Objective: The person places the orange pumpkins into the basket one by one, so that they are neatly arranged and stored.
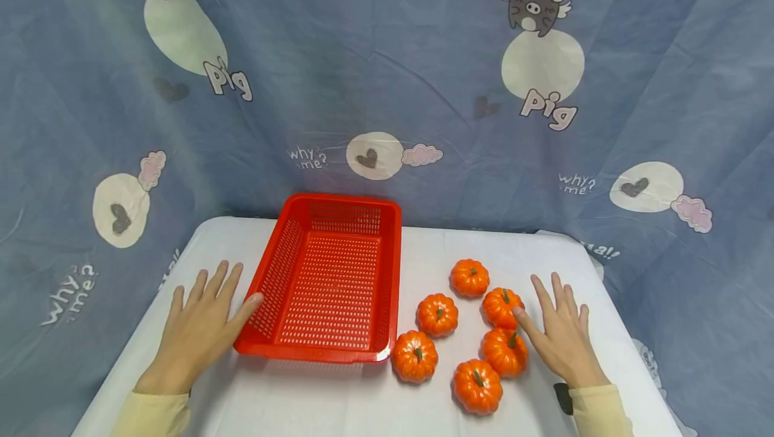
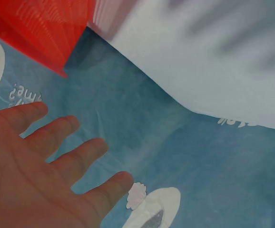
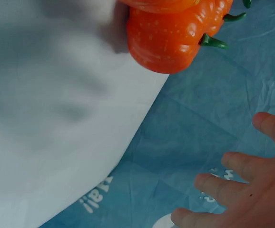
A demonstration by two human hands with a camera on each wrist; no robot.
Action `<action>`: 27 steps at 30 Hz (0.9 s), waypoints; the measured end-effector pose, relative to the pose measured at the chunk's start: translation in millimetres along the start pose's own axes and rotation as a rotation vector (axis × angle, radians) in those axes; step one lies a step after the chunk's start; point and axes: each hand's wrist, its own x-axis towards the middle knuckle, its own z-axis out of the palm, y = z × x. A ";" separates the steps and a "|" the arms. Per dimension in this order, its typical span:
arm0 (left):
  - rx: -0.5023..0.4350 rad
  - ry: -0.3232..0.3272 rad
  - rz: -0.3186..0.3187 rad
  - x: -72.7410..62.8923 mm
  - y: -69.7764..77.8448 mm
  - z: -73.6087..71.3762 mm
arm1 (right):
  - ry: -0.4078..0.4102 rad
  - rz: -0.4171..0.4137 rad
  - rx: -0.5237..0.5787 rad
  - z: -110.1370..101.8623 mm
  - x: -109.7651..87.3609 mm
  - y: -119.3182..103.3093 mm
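A red plastic basket [image 1: 329, 289] with perforated walls and floor stands on the table, nothing inside it. My left hand [image 1: 202, 329] is left of it, fingers spread and straight; its thumb overlaps the basket's left rim in the head view. The left wrist view shows the palm of that left hand [image 2: 37, 175] holding nothing, and a basket corner [image 2: 42, 33]. Right of the basket lie several small orange pumpkins [image 1: 478, 386] with green stems. My right hand [image 1: 562, 339] spreads its fingers beside them, its thumb nearest a rear pumpkin [image 1: 502, 307]. Nothing is in that hand.
A white-covered table [image 1: 290, 396] carries everything. Behind and around it hangs a blue cloth [image 1: 326, 74] printed with pigs, hearts and lettering. One pumpkin [image 1: 415, 356] sits right against the basket's front right corner. The table's right edge runs just beyond my right hand.
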 end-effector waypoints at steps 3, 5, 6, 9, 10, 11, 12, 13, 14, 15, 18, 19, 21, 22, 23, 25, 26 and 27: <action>-0.006 -0.008 -0.004 -4.4 2.1 -2.6 | -0.016 0.004 0.010 -1.0 0.0 -1.2; -0.004 0.003 0.011 -8.4 3.4 -3.8 | -0.026 0.006 0.023 -1.9 -0.2 -1.7; -0.003 0.010 0.020 -10.6 4.2 -4.0 | -0.027 0.008 0.027 -2.4 -0.7 -1.8; -0.008 0.016 0.043 -18.6 6.7 -3.6 | -0.030 0.015 0.045 -3.9 -3.6 -1.2; -0.014 0.016 0.048 -21.6 7.4 -3.2 | -0.027 0.016 0.052 -4.5 -4.6 -0.9; -0.023 0.014 0.049 -24.7 8.0 -2.8 | -0.027 0.017 0.059 -5.1 -5.8 -0.9; -0.037 0.011 0.049 -28.0 8.5 -2.4 | -0.027 0.015 0.065 -5.6 -7.1 -0.9; -0.049 0.004 0.048 -31.3 8.9 -2.0 | -0.027 0.013 0.073 -6.0 -8.4 -1.2; -0.060 -0.003 0.049 -34.7 9.3 -1.5 | -0.026 0.011 0.080 -6.4 -10.0 -1.8; -0.064 -0.008 0.047 -37.8 9.9 -0.8 | -0.025 0.010 0.088 -6.6 -11.9 -2.7; -0.072 -0.029 0.046 -46.5 11.8 2.0 | -0.020 0.005 0.116 -6.6 -19.5 -6.4; -0.067 -0.034 0.046 -48.7 12.5 3.4 | -0.014 0.003 0.126 -6.5 -22.5 -8.0; -0.051 -0.030 0.050 -52.9 13.8 6.4 | -0.007 0.002 0.139 -5.7 -28.8 -11.6; -0.049 -0.027 0.051 -54.5 14.2 7.9 | -0.006 0.003 0.142 -5.3 -31.9 -13.5; -0.044 -0.024 0.052 -55.9 14.4 9.3 | -0.009 0.007 0.143 -4.6 -35.2 -15.4; -0.035 -0.030 0.047 -57.9 15.3 11.6 | -0.017 0.012 0.141 -2.5 -42.0 -19.4; -0.034 -0.032 0.046 -58.7 15.7 12.5 | -0.021 0.013 0.134 -1.2 -45.3 -21.5; -0.033 -0.034 0.044 -59.2 15.9 13.4 | -0.019 0.006 0.126 0.5 -48.8 -23.3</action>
